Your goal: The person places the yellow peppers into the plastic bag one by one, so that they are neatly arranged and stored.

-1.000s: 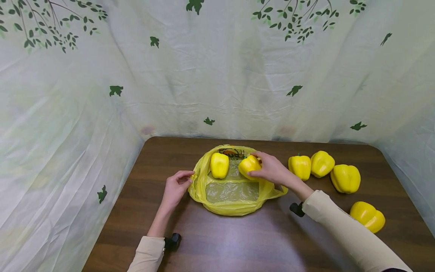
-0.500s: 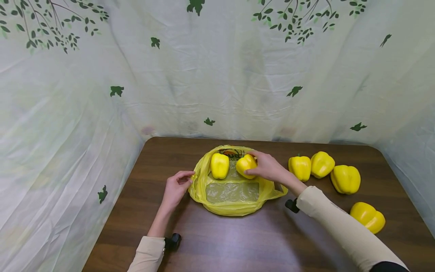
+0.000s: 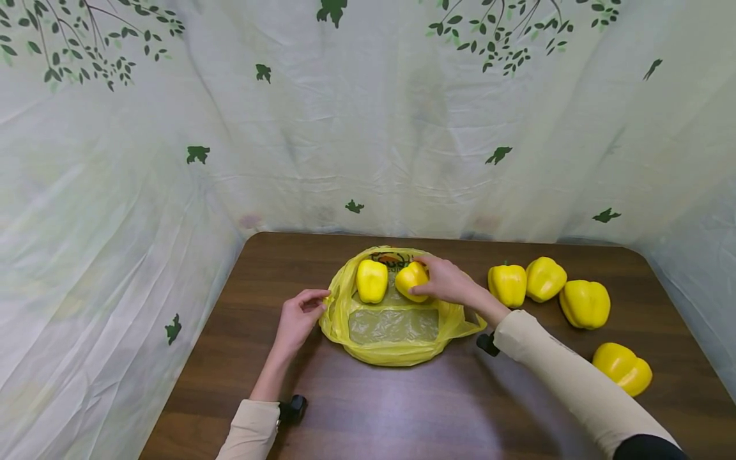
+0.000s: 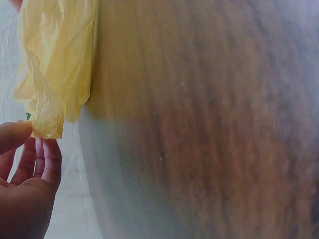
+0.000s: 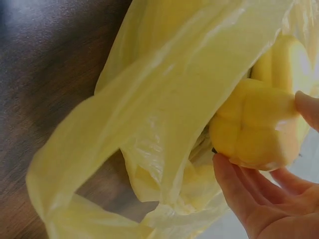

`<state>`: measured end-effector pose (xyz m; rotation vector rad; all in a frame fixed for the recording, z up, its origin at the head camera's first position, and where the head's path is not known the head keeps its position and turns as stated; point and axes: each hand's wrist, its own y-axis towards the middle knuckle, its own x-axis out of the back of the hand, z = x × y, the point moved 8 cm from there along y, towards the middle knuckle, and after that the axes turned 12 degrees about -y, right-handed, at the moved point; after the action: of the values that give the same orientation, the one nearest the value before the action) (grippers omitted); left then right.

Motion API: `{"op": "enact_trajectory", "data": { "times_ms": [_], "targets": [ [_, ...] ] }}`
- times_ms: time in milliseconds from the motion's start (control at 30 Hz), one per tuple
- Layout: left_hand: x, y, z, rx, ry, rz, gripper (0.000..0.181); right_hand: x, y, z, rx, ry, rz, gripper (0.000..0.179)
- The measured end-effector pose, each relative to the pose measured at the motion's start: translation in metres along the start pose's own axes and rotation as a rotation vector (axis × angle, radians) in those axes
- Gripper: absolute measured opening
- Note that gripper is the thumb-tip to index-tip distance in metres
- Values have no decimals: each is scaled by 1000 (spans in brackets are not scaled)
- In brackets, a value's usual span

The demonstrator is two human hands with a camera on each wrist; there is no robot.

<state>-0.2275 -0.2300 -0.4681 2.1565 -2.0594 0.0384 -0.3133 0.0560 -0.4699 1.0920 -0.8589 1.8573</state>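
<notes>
With our left hand point(image 3: 296, 318) we are pinching the edge of the bag point(image 3: 397, 353) at its nine o'clock. With our right hand point(image 3: 452, 282) we are holding a pepper point(image 3: 409, 280) between thumb and fingers, at the bag's mouth, toward one o'clock. A second pepper point(image 3: 372, 281) is sitting in the bag toward eleven. Three peppers point(image 3: 545, 279) are lying together on the table point(image 3: 368, 421) at three o'clock from the bag. One more pepper point(image 3: 623, 369) is lying nearer four.

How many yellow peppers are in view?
6: one pepper inside the yellow bag, one pepper in the right hand at the bag's opening, three peppers on the table right of the bag, one pepper nearer, by the right sleeve. Bag folds could hide more.
</notes>
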Motion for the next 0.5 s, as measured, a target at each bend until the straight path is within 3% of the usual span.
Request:
{"op": "enact_trajectory", "data": {
  "times_ms": [267, 500],
  "targets": [
    [-1, -2, -6, -2, 16, 6, 26, -2, 5, 8, 38, 1, -21, 77],
    [6, 6, 24, -4, 18, -25, 26, -3, 7, 11, 1, 9, -34, 76]
  ]
}}
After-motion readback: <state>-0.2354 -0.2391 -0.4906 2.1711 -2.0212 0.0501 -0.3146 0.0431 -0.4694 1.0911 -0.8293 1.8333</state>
